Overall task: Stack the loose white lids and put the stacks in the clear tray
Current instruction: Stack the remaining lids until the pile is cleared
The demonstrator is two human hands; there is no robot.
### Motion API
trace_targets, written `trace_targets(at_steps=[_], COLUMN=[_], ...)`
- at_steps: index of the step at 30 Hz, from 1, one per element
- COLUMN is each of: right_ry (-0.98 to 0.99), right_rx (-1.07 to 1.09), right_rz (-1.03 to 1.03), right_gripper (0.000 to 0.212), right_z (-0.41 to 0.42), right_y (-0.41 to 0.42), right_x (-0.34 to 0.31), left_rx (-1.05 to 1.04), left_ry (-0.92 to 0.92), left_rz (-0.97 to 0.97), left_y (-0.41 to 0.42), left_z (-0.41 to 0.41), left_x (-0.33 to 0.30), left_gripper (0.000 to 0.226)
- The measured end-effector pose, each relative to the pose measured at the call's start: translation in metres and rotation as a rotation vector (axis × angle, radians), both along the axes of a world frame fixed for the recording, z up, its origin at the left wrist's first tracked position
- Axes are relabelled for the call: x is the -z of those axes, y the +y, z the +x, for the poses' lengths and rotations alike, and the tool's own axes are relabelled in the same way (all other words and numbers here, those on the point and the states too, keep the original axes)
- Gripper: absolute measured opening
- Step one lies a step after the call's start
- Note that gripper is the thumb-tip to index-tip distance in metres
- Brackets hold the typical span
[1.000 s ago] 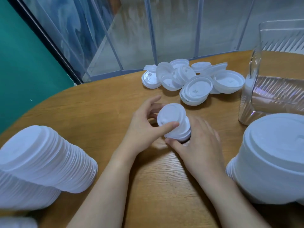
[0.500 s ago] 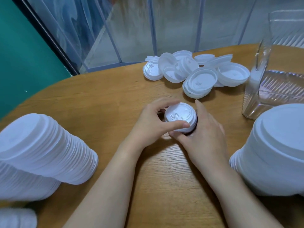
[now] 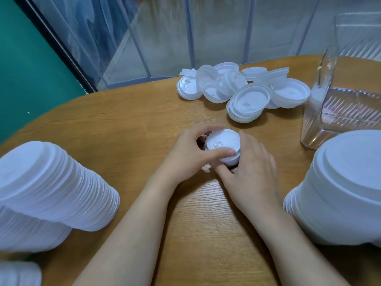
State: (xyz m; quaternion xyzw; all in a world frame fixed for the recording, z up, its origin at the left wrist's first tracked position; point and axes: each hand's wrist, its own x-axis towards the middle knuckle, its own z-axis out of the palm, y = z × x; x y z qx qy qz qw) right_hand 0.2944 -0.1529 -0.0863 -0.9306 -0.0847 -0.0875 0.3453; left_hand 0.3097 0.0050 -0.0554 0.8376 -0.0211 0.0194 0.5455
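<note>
We cup a short stack of lids [image 3: 223,146] between both hands, left hand [image 3: 188,153] curled round its near side, right hand [image 3: 252,172] against its right; the clear tray [image 3: 340,104] lies farther right, nearer the right hand; loose lids [image 3: 243,89] beyond

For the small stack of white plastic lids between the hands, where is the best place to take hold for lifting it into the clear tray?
Grip the small stack of white plastic lids by its round rim, from opposite sides, as the left hand and right hand already flank it. It sits flat on the wooden table, top face up, so side pressure probably keeps the lids nested.
</note>
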Motion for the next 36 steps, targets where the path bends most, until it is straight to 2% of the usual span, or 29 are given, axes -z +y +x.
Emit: trace_targets(at_steps=[4,8,13,16,18,26,28,32,36], right_ry=[-0.023,-0.03,-0.029,-0.02,-0.015,0.016,0.012,-0.014,-0.017], right_rx=[0.015,0.038,0.073,0.066,0.063,0.043,0.056,0.07,0.046], right_rz=[0.023,0.017,-0.025,-0.026,-0.018,0.03,0.032,0.028,0.01], right_gripper=[0.07,0.071,0.062,0.066,0.072,0.083,0.08,0.063,0.069], right_z=[-0.002,-0.004,-0.005,-0.004,-0.003,-0.004,-0.005,-0.006,-0.006], right_y=[0.002,0.004,0.006,0.006,0.006,0.006,0.006,0.006,0.003], right_x=[-0.003,-0.001,-0.003,-0.002,-0.001,-0.002,-0.003,-0.004,-0.002], left_rx=[-0.068,0.008,0.046,0.066,0.075,-0.057,-0.095,-0.199,-0.322], left_ry=[-0.089,-0.128,-0.127,-0.149,-0.149,-0.124,-0.145,-0.223,-0.203], left_rz=[-0.016,0.206,0.478,0.667,0.706,0.422,0.344,0.098,-0.114], left_y=[0.0,-0.018,-0.053,-0.06,-0.06,-0.035,-0.026,-0.005,0.01], left_z=[0.018,0.055,0.09,0.1,0.1,0.073,0.055,0.015,-0.011], left_x=[-0.007,-0.022,-0.036,-0.037,-0.035,-0.045,-0.055,-0.059,-0.038], left_gripper=[0.025,0.024,0.038,0.028,0.015,0.013,0.007,0.01,0.009])
